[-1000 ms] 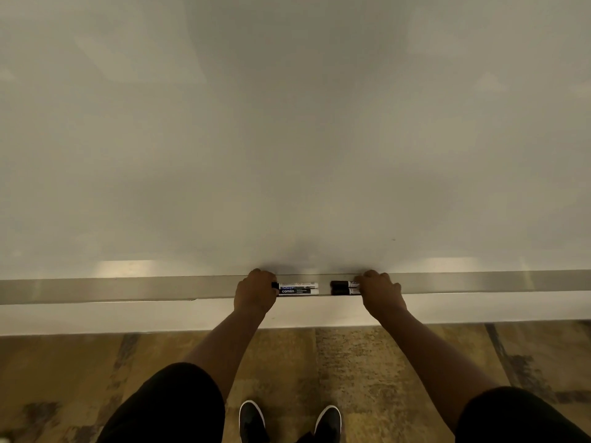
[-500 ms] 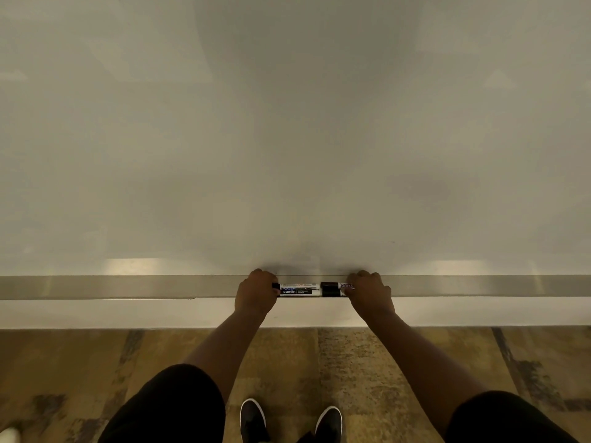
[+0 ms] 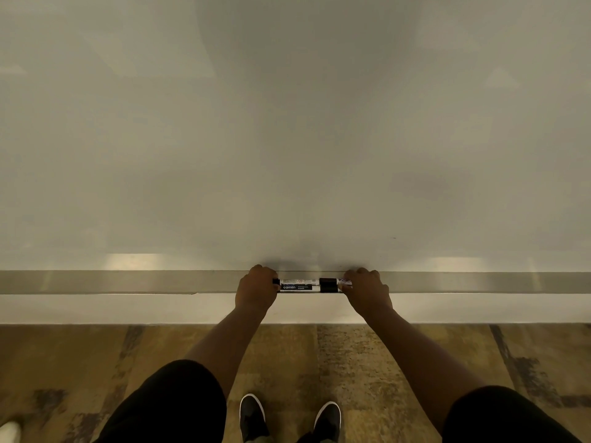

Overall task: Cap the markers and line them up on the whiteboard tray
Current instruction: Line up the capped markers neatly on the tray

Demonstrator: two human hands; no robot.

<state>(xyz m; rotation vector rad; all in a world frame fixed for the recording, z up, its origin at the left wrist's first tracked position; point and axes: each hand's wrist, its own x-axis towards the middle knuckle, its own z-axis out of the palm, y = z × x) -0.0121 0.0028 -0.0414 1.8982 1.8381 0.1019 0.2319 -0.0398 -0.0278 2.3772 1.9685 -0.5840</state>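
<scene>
The grey metal whiteboard tray (image 3: pixel 128 282) runs across the view below the whiteboard (image 3: pixel 287 139). White-barrelled markers lie lengthwise on it between my hands. The front marker (image 3: pixel 297 287) carries a black "camlin" label, and another white barrel (image 3: pixel 299 280) shows just behind it. A black cap (image 3: pixel 328 285) sits at their right end, touching the marker (image 3: pixel 344 280) that runs under my right hand. My left hand (image 3: pixel 256 290) is curled over the markers' left ends. My right hand (image 3: pixel 366 290) is curled over the right marker, whose far end is hidden.
A white wall strip (image 3: pixel 128 308) runs below the tray. Under it is patterned brown carpet (image 3: pixel 367 362). My two black shoes (image 3: pixel 252 417) stand close to the wall. A pale object (image 3: pixel 9 431) shows at the bottom left corner.
My right hand slid left along the tray with its marker, closing the gap until the black cap met the camlin marker. My left hand stayed in place.
</scene>
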